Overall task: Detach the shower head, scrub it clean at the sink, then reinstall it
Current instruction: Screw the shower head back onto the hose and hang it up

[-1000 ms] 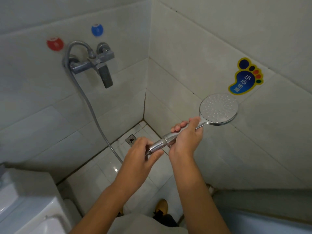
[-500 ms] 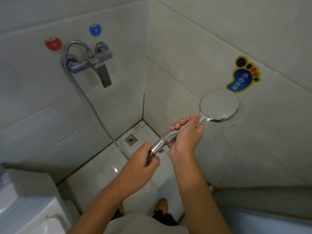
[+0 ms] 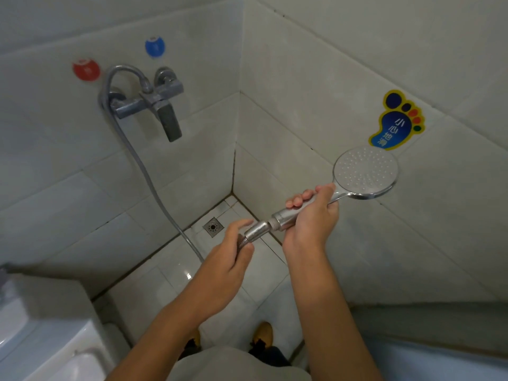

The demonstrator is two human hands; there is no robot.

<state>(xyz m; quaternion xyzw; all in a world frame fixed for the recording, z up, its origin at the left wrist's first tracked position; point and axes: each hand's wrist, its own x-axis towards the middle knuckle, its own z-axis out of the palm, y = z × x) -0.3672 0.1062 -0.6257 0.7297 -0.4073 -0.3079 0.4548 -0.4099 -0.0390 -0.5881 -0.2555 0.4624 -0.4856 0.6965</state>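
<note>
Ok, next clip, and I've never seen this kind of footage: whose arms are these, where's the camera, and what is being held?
The camera sits on a person's head, looking down at their own bare arms in a tiled shower corner. The right hand grips the handle of a chrome shower head, spray face up. The left hand has its fingers around the metal nut where the hose joins the handle. That hose runs up to the wall tap. Below lies a floor drain; a foot-shaped sticker is on the right wall.
</note>
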